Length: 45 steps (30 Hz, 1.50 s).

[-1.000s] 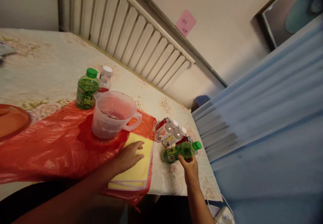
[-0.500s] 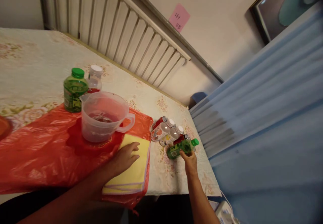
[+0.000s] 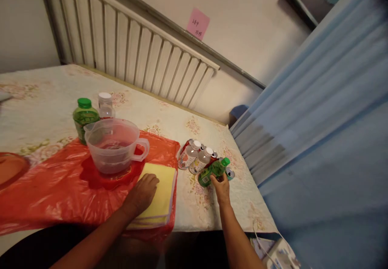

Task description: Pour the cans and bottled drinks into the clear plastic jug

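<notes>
My right hand point(image 3: 222, 186) grips a green drink bottle point(image 3: 209, 174) with a green cap, near the table's right end. The bottle leans, with its cap up and to the right. Beside it stand clear bottles with white caps point(image 3: 188, 155) and several drink cans point(image 3: 230, 174), partly hidden. My left hand point(image 3: 144, 191) rests on a stack of folded yellow cloths point(image 3: 162, 188), holding nothing, with its fingers loosely bent. Left of the cloths, a clear plastic measuring jug point(image 3: 110, 151) with some liquid stands on a red scalloped dish point(image 3: 91, 174).
A red plastic sheet point(image 3: 60, 192) covers part of the flowered tablecloth point(image 3: 194, 212). Another green bottle point(image 3: 85, 119) and a white-capped clear bottle point(image 3: 105, 105) stand behind the jug. An orange round item point(image 3: 12, 168) lies at left. A radiator point(image 3: 136, 54) and blue curtain point(image 3: 303, 139) border the table.
The view has shifted a little. My left hand's fingers, spread before, now lie closer together on the cloths. My right hand still holds the green bottle, which has moved slightly beside the group.
</notes>
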{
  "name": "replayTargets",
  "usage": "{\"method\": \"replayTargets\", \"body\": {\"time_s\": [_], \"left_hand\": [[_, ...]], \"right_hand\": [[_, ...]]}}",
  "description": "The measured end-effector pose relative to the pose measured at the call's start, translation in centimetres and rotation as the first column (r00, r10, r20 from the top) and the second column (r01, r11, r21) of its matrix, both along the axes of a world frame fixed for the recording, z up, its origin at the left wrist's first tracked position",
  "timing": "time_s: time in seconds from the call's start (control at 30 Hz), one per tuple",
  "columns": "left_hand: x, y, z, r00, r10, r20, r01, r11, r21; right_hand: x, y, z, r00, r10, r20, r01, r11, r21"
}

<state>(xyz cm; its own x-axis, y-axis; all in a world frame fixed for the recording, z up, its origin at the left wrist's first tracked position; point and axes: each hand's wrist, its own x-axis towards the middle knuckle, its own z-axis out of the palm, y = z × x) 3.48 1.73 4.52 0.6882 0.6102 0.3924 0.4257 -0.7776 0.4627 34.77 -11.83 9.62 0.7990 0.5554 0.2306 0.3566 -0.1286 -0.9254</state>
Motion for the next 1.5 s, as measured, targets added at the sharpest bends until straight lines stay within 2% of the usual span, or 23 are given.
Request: {"method": "replayTargets", "body": {"time_s": [0.13,0.3,0.4,0.6,0.9,1.1,1.23,1.5], "left_hand": [[1.0,-1.5,1.6,0.950,0.177,-0.257,-0.146,0.980,0.138],[1.9,-2.5,2.0,0.886,0.341,-0.315,-0.302,0.939,0.167],[1.9,-2.6,1.9,0.890,0.335,-0.309,-0.296,0.941,0.167],[1.7,-2.8,1.9,0.898,0.342,-0.278,-0.299,0.936,0.187],[1.9,-2.9,1.8,0.900,0.357,-0.250,-0.316,0.930,0.187],[1.9,-2.5,1.2,0.904,0.351,-0.243,-0.301,0.928,0.219],[1.9,-2.5,1.0,0.907,0.354,-0.228,-0.303,0.925,0.230],[1.9,-2.4,0.9,0.906,0.352,-0.235,-0.302,0.927,0.224]], "right_hand": [[-0.7,0.1,-2.2,0.997,-0.077,-0.015,0.077,0.997,-0.001],[-1.7,-0.6,-4.6,0.997,-0.081,0.015,0.081,0.997,-0.013],[-1.9,-0.8,-5.3,0.995,-0.081,0.059,0.082,0.997,-0.012],[-1.1,-0.6,-5.4,0.994,-0.083,0.071,0.085,0.996,-0.021],[-0.1,-0.5,-5.6,0.997,0.048,0.065,-0.050,0.998,0.025],[0.8,0.1,-7.0,0.993,-0.045,0.108,0.044,0.999,0.015],[1.3,0.6,-7.9,0.993,-0.048,0.112,0.044,0.998,0.040],[1.6,0.8,-8.3,0.988,-0.076,0.134,0.067,0.995,0.073]]}}
